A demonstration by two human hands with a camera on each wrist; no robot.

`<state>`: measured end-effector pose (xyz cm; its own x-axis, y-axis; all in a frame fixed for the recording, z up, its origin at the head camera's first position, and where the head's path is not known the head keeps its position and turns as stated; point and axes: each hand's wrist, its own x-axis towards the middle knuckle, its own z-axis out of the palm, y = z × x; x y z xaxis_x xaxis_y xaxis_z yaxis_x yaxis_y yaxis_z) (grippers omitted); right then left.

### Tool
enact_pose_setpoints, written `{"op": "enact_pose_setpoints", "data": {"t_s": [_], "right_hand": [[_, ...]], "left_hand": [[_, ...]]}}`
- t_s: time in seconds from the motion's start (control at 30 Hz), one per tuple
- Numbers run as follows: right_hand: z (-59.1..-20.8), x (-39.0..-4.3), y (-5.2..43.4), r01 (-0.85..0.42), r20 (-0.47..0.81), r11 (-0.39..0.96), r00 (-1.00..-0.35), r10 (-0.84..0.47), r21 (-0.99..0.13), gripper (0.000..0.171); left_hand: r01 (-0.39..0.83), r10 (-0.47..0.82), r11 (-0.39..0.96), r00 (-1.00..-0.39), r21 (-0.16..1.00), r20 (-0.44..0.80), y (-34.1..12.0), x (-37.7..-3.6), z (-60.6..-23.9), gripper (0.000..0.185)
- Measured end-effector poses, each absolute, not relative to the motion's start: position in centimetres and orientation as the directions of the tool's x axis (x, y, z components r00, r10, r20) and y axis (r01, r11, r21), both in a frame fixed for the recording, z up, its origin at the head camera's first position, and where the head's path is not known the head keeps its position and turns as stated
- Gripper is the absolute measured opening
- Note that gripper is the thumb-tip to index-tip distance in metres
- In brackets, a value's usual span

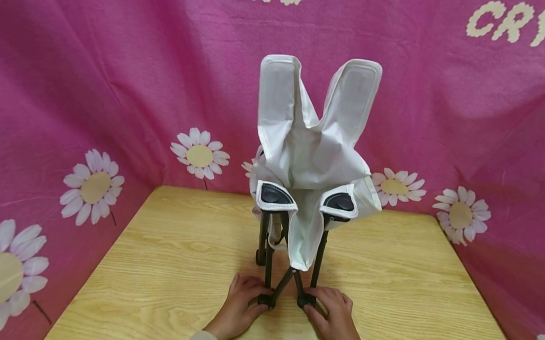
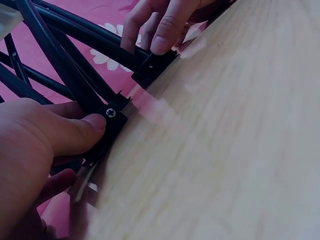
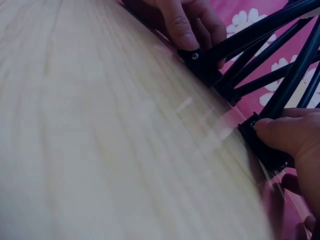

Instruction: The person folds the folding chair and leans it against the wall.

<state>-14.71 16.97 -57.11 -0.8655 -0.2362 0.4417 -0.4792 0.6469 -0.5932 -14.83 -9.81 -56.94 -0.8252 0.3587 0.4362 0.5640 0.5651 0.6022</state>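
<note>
A small folding chair with a white fabric seat (image 1: 315,156) and a black frame stands half-folded on the wooden table (image 1: 161,266). My left hand (image 1: 241,304) pinches the chair's front left foot (image 1: 265,300); in the left wrist view its thumb (image 2: 75,132) presses the black foot block (image 2: 112,122). My right hand (image 1: 332,309) pinches the front right foot (image 1: 305,300), seen as a black block (image 3: 262,145) in the right wrist view. The two feet sit close together, with crossed struts between them.
A pink cloth with white daisies (image 1: 200,155) hangs behind the table and along both sides. Bare wood lies to the left and right of the chair. The table's near edge runs just below my hands.
</note>
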Motion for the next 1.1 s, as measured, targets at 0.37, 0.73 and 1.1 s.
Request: {"op": "enact_pose_setpoints", "data": {"t_s": [0.37, 0.73, 1.1], "right_hand": [[-57.4, -15.5, 16.9, -0.506, 0.487, 0.674, -0.839, -0.241, -0.539, 0.037], [-57.1, -15.9, 16.7, -0.505, 0.502, 0.693, -0.833, -0.234, -0.515, 0.037], [-57.1, -16.5, 16.6, -0.472, 0.486, 0.717, -0.848, -0.211, -0.512, 0.033]], "left_hand": [[0.521, 0.318, 0.591, -0.852, 0.615, 0.417, -9.6, -15.3, -57.0, 0.027], [0.500, 0.313, 0.604, -0.865, 0.620, 0.392, -9.4, -15.9, -56.9, 0.026], [0.485, 0.277, 0.627, -0.870, 0.610, 0.408, -9.1, -16.6, -57.2, 0.026]]}}
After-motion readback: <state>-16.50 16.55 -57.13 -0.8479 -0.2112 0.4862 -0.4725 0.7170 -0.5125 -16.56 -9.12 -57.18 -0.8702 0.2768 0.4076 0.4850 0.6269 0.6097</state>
